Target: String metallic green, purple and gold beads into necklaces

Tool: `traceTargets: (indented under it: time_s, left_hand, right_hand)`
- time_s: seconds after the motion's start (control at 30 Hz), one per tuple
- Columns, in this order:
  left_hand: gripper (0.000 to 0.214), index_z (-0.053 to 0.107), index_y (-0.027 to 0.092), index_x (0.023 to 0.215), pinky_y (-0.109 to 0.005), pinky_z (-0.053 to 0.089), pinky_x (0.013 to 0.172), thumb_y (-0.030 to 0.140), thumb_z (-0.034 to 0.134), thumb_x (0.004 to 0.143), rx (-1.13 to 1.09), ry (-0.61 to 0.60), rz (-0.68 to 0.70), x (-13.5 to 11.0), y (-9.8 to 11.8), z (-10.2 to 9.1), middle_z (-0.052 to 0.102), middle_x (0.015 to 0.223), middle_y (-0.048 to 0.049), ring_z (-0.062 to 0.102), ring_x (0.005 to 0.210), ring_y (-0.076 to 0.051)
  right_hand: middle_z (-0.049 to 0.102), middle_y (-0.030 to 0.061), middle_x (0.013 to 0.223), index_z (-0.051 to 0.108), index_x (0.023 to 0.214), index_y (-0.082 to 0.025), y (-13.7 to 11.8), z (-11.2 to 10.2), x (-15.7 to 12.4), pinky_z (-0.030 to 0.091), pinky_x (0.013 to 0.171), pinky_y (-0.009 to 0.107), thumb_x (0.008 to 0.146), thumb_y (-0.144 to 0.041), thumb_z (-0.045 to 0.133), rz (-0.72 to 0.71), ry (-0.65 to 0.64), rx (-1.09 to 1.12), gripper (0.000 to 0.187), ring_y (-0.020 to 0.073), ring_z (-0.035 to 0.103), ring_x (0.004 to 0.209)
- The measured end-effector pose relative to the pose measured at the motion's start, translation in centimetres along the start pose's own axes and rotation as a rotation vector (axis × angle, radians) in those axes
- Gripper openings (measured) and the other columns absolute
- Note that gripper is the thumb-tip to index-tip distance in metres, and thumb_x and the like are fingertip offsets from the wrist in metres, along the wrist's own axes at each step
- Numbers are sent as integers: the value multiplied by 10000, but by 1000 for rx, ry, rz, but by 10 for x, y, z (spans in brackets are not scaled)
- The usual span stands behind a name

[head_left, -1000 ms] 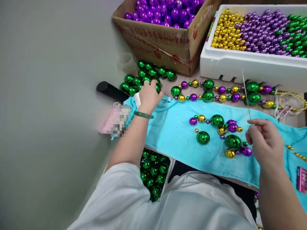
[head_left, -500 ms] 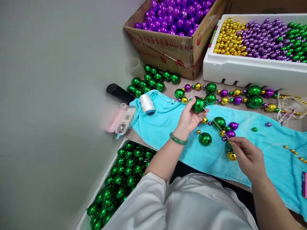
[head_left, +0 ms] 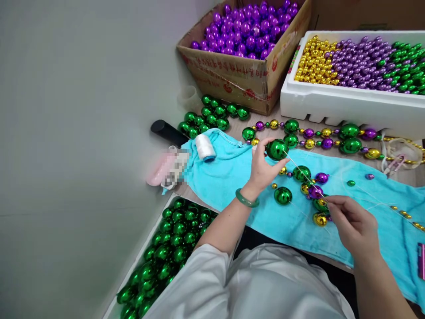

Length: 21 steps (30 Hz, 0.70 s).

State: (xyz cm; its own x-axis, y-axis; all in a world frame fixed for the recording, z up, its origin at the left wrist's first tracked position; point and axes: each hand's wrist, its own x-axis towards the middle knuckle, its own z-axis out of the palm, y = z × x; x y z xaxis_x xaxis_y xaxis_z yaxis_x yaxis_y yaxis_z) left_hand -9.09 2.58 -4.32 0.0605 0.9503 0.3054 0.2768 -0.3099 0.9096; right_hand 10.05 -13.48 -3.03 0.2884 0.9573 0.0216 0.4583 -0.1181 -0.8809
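Observation:
My left hand (head_left: 262, 168) holds a large shiny green bead (head_left: 276, 149) above the turquoise towel (head_left: 232, 173). A thin needle (head_left: 303, 173) runs from the bead down to my right hand (head_left: 352, 223), which pinches its near end. Below the needle lies a partly strung run of green, purple and gold beads (head_left: 310, 188), and one loose large green bead (head_left: 283, 195) sits on the towel close to my left wrist. A green bangle (head_left: 246, 201) circles that wrist.
A cardboard box of purple beads (head_left: 245, 48) and a white foam tray (head_left: 348, 97) of gold, purple and green beads stand at the back. Finished bead strands (head_left: 318, 135) lie before them. A white thread spool (head_left: 205, 147), a green bead pile (head_left: 212, 117) and a low tray of green beads (head_left: 166, 252) are on the left.
My left hand left the green bead pile at the left, brought a large green bead over the towel and met the needle, which my right hand lowered and tilted into the bead.

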Motion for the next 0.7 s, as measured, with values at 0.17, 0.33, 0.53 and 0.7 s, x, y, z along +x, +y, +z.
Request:
traceTargets:
  time_s: [0.17,0.33,0.53,0.7]
  left_hand:
    - [605,482,242,1199,-342,438,915,366,791,693,11,4,56,1,-2,-1,550,1216,-79,543,1097,-223]
    - [622,473,255,1217,-299,471,813,378,791,697,-28,9,-14,1,-3,0,537,1222,-73,564,1025,-200]
    - [609,446,240,1247,-378,424,993,380,753,739,90,8,99,2,-6,-1,533,1260,-97,517,1181,-246]
    - [500,426,184,1320,-412,388,1061,320,593,870,454,-31,396,-5,-10,3,525,1332,-145,478,1255,-252]
  right_hand:
    - [572,-17,601,701,930,-210,-1,-2,-3,394,470,218,865,-303,593,-19,-7,-32,157,98,471,503]
    - [594,-16,635,696,933,-219,1,-3,-5,401,482,216,872,-298,591,-29,-28,-50,145,97,492,522]
    - [582,-20,594,695,927,-207,0,-2,-3,405,467,207,867,-310,589,-30,-24,-68,159,97,501,503]
    - [582,-27,575,703,942,-212,2,-5,-4,403,463,193,850,-340,597,0,-1,-165,191,87,491,480]
